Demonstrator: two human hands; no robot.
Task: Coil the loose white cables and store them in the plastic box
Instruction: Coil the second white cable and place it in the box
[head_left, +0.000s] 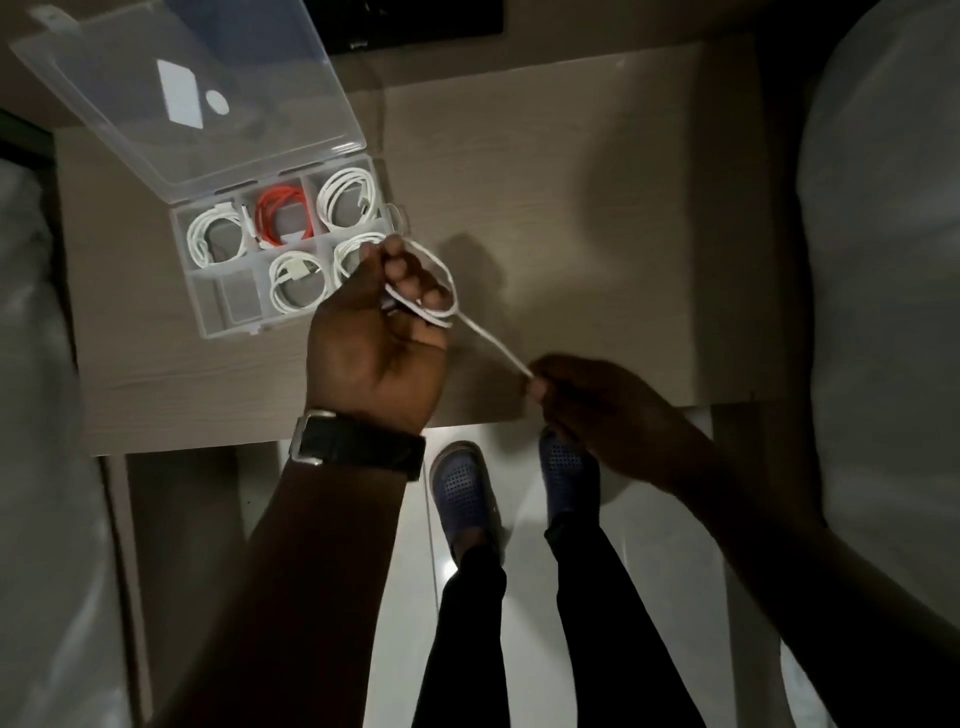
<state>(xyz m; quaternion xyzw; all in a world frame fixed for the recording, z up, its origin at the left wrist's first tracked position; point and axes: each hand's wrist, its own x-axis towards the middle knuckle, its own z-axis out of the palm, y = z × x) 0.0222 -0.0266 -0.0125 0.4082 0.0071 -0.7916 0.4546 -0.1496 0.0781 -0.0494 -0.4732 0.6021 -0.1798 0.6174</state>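
Observation:
A clear plastic box (207, 306) with its lid (171, 93) swung open lies at the table's left. Its compartments hold several coiled white cables (215, 239) and one orange cable (283, 215); one front-left compartment looks empty. My left hand (374, 338) holds loops of a white cable (441, 280) just right of the box, partly over its right edge. The cable's free end runs taut down and right into my right hand (587, 405), which pinches it near the table's front edge.
The beige table (597, 218) stretches to the right of the box. A dark device (405, 21) sits at the back edge. Pale bedding (883, 260) lies to the right and left. My legs and blue shoes (465, 488) are below the table edge.

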